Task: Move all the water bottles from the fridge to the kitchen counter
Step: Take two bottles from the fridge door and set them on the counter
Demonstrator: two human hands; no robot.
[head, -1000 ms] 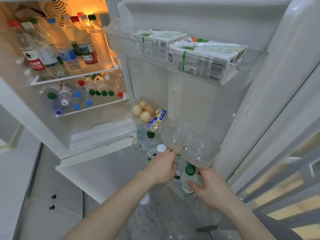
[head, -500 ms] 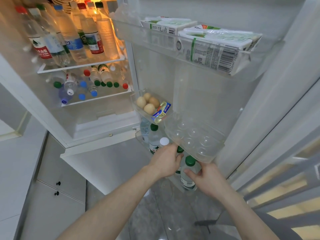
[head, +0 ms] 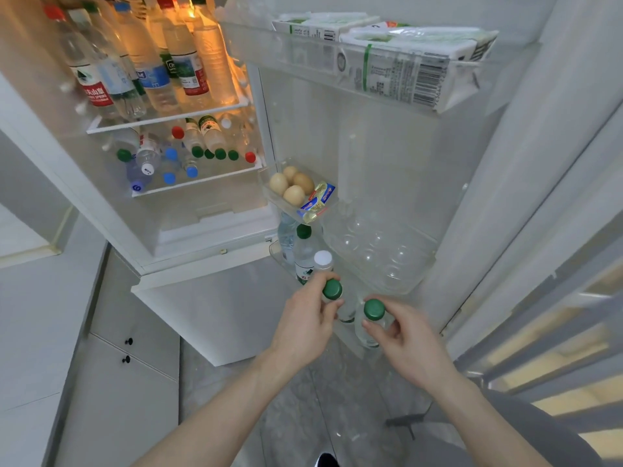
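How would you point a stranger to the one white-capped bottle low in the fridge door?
Start at the open fridge door and drop past the brown eggs to the lowest door shelf. There, just above the left hand, stands a clear plastic bottle with a white cap. The bottles around it all have green caps.

At your ten o'clock, the red-labelled bottle [head: 96, 91] reads "SPRING"; other bottle labels are too blurred. At one o'clock, the milk carton [head: 401, 67] shows only a barcode.
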